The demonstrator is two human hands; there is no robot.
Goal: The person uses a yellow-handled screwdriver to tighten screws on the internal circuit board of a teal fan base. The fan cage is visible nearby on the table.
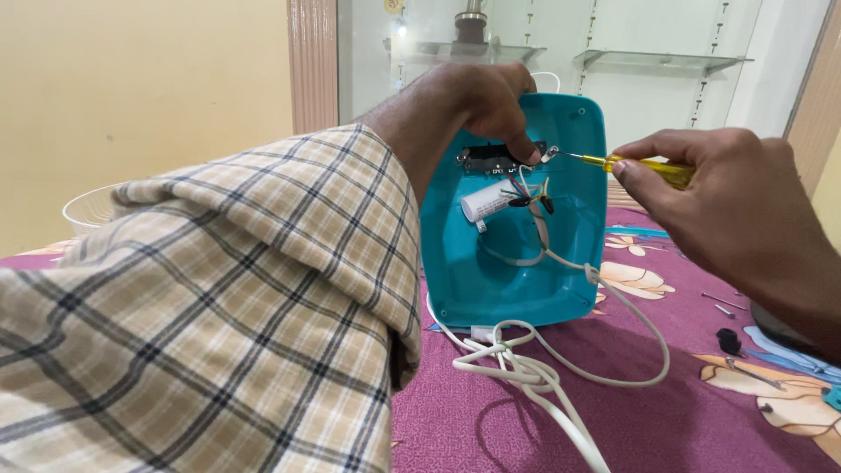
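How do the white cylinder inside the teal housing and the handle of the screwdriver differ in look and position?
The white cylinder is opaque white and short and thick; the screwdriver handle is clear yellow and slim. The cylinder lies inside the teal housing, touched by neither hand; the handle sits outside it, gripped in the right hand, while the left hand holds the housing's top. Wires lead from the cylinder; a metal shaft extends from the handle. Both are roughly cylindrical.
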